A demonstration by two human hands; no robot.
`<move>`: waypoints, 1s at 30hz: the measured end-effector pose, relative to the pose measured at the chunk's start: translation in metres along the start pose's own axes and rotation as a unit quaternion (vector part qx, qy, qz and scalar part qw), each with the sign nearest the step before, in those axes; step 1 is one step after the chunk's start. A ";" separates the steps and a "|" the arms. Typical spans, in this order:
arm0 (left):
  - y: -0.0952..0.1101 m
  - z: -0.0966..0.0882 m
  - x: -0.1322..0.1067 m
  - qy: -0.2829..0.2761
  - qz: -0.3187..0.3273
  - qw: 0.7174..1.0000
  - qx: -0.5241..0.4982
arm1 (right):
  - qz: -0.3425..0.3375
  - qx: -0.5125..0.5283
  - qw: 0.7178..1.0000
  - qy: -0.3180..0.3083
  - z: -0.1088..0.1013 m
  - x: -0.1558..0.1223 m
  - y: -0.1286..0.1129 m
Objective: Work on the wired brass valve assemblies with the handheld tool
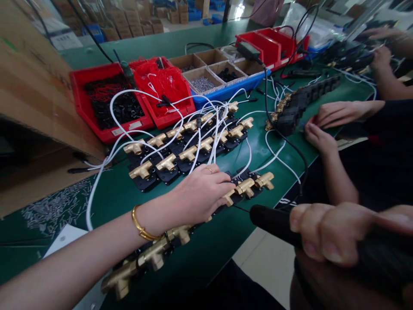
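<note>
My left hand (206, 189), with a gold bangle at its wrist, has its fingers curled over a brass tee-shaped valve on a black housing in the front row. The palm hides most of that unit. More brass valves (247, 187) of the same row show just right of my fingers. My right hand (325, 232) is wrapped round a black electric screwdriver (272, 221). Its thin bit points left, close to the row beside my left fingers; whether the tip touches anything is hidden. White cables (215, 137) rise from the units behind my left hand.
Two more rows of brass valves (167, 162) lie behind. Red bins (77, 92) and a blue tray (232, 90) with screws stand farther back. Loose screws (58, 206) are scattered at left near a cardboard box (41, 107). A co-worker's hands (335, 116) are at right.
</note>
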State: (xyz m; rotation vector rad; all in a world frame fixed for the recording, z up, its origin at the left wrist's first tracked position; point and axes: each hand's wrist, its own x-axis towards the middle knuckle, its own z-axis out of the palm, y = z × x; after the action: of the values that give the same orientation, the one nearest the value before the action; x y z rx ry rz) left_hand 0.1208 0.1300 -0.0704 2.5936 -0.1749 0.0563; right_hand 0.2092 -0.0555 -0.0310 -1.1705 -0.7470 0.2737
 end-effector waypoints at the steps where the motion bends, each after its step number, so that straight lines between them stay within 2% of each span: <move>1: 0.000 0.002 -0.003 -0.004 -0.014 1.000 0.003 | -0.022 -0.005 1.000 0.012 0.004 0.001 -0.001; 3: 0.001 0.007 -0.006 -0.015 -0.040 0.999 -0.001 | -0.036 -0.018 0.999 0.023 0.011 0.003 -0.002; 7: 0.003 0.011 -0.006 -0.029 -0.064 0.998 -0.008 | -0.018 -0.026 0.999 0.017 0.018 0.006 -0.002; 14: 0.002 0.013 -0.004 -0.016 -0.071 0.997 -0.035 | -0.051 -0.001 0.998 -0.036 0.006 0.006 -0.001; 18: 0.001 0.015 -0.002 -0.005 -0.066 0.997 -0.046 | -0.045 0.000 0.997 -0.058 0.007 0.007 0.000; 20: 0.001 0.016 -0.002 -0.003 -0.068 0.996 -0.061 | -0.035 -0.006 0.999 -0.031 0.012 0.008 0.000; 24: 0.001 0.018 -0.002 -0.004 -0.084 0.990 -0.111 | -0.012 -0.041 0.997 0.071 0.023 0.008 -0.003; 30: 0.000 0.019 -0.003 -0.002 -0.080 0.990 -0.118 | -0.010 -0.024 0.999 0.025 0.022 0.011 -0.003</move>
State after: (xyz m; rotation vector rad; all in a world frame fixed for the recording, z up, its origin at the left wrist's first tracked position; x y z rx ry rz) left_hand 0.1183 0.1202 -0.0865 2.3631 0.0237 -0.0271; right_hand 0.2016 -0.0344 -0.0199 -1.2106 -0.7243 0.2090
